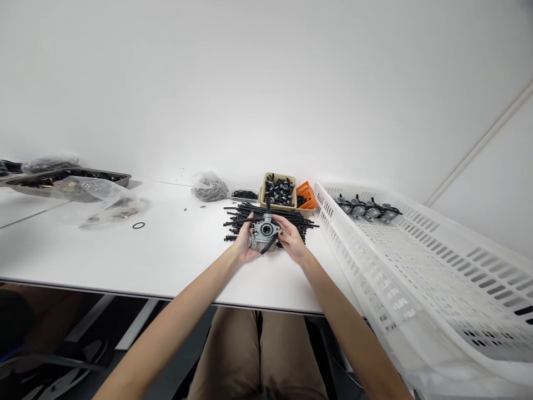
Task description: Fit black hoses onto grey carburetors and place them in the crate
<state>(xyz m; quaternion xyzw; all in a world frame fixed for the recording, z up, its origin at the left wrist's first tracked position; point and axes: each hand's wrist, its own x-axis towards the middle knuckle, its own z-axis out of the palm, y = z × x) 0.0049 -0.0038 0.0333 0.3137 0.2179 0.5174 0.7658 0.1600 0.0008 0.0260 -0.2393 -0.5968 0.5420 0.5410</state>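
Observation:
A silver carburetor with a round bore facing me and a black cap on top is held up just above the white table. My left hand is closed round its left side, the thumb up along the body. On the other side, my right hand grips the carburetor too, fingers pinched near a short black hose that slants down across its front. Whether the fingertips hold the hose itself is hard to see. Directly behind lies a pile of black rubber hoses, partly hidden by the hands and carburetor.
A white slatted crate stands at the right with several carburetors inside. Behind the hoses are a beige bin of black parts and an orange basket. Leftward lie a bagged grey bundle, a black ring and a metal tray.

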